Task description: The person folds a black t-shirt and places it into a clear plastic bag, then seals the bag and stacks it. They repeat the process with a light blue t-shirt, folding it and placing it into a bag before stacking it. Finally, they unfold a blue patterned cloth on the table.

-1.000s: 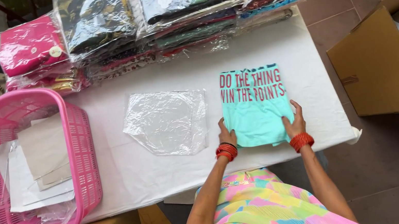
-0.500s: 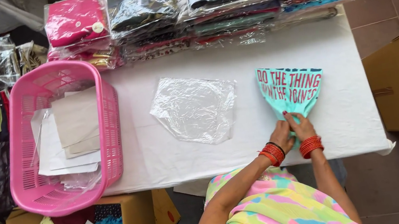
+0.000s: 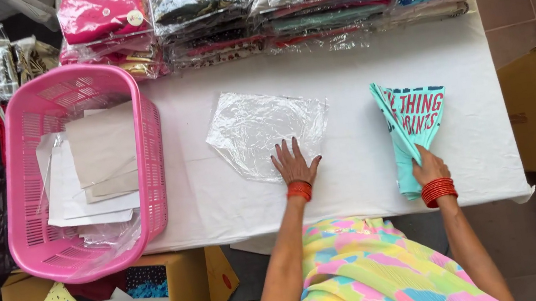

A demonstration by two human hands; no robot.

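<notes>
Pinching the folded teal shirt (image 3: 411, 127) by its near end in our right hand (image 3: 429, 166) toward the desk's (image 3: 370, 178) right edge, long axis pointing away, we press our spread, empty left hand (image 3: 294, 164) on the clear plastic bag's (image 3: 265, 130) near edge at centre.

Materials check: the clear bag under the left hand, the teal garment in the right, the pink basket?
Clear bag: thin glossy plastic film, by its crinkles and glare. Teal garment: soft matte knit fabric, likely cotton blend; it folds limply in the right hand. Pink basket: rigid moulded plastic, slotted walls. Left hand lies flat on the bag.
</notes>
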